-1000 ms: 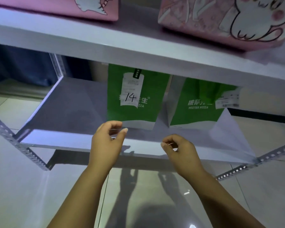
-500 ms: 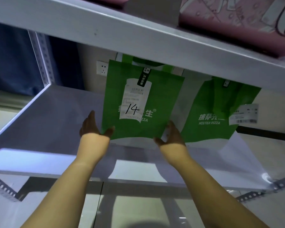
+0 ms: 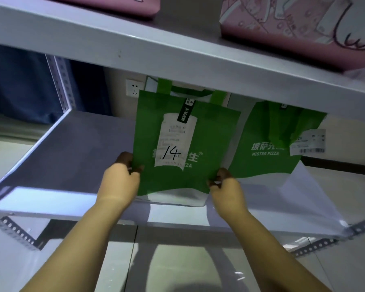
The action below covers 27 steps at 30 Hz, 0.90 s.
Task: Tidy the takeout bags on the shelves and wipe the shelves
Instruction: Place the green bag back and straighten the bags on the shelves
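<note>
White metal shelf (image 3: 72,148), lower tier | left hand (image 3: 120,182) grip pinching left edge of upright green fabric takeout bag marked 14 (image 3: 209,133) | right hand (image 3: 228,190) grip pinching its right edge | second green fabric bag (image 3: 266,165) just beside | green bags: 2, contents hidden | pink cartoon-print bags (image 3: 114,5) (image 3: 293,28) on upper tier: 2

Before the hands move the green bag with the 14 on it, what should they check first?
1. Left hand grip on the left edge of the bag marked 14: ok.
2. Right hand grip on its right edge: ok.
3. Bag standing upright on the lower shelf: ok.
4. Receipt stuck to its front: ok.
5. Gap to the second green bag: cannot tell.
6. Handles clear of the upper shelf: cannot tell, their tops are hidden.
</note>
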Motion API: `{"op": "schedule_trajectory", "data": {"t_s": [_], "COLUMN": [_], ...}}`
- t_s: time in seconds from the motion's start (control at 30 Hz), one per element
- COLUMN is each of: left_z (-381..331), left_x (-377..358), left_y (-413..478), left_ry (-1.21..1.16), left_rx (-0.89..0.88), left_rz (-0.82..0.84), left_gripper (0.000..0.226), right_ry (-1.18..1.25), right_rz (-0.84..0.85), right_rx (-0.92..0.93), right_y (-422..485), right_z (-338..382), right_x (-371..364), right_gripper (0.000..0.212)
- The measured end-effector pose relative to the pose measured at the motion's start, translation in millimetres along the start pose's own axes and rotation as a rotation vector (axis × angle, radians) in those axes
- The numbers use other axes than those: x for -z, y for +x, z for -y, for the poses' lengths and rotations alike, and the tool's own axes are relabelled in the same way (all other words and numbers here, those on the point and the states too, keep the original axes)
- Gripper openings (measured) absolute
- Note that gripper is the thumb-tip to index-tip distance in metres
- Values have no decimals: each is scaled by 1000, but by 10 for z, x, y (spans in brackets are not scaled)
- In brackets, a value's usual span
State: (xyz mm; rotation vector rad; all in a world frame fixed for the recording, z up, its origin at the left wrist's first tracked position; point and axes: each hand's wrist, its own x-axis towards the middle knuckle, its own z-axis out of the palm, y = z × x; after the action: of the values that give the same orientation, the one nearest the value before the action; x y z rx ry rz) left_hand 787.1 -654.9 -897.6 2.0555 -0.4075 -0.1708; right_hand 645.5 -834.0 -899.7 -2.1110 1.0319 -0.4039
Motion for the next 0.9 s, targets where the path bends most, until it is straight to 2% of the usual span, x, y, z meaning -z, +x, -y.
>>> {"op": "schedule_trajectory", "data": {"t_s": [0.1,0.23,0.43,0.57,0.77,0.9], "left_z": [-10,-46,-123,-134,-284,-497], "left_x": [58,120,203,276,453,764], "left_y": [-270,-670,-1166,-1416,-1707,-1968], "left_ry": [52,17,-52,-135,-135,-113], "left_rx": [19,19,128,212,303,413], "left_rz": [0,34,24,48,46,54], "left_gripper": [8,10,15,18,20,20], "right_ry": [4,11,16,72,172,134], "right_rz": [5,15,52,105,208,269], "right_rx": [48,38,23,-1,-87,-148], "right_y": [-245,-582,-1016,-1191,-1440,-1712], "right_z": [-73,-167,-315,-391,-328,-99], "right_x": [88,237,487,631,727,860], "right_gripper": [3,7,24,20,8,9]}}
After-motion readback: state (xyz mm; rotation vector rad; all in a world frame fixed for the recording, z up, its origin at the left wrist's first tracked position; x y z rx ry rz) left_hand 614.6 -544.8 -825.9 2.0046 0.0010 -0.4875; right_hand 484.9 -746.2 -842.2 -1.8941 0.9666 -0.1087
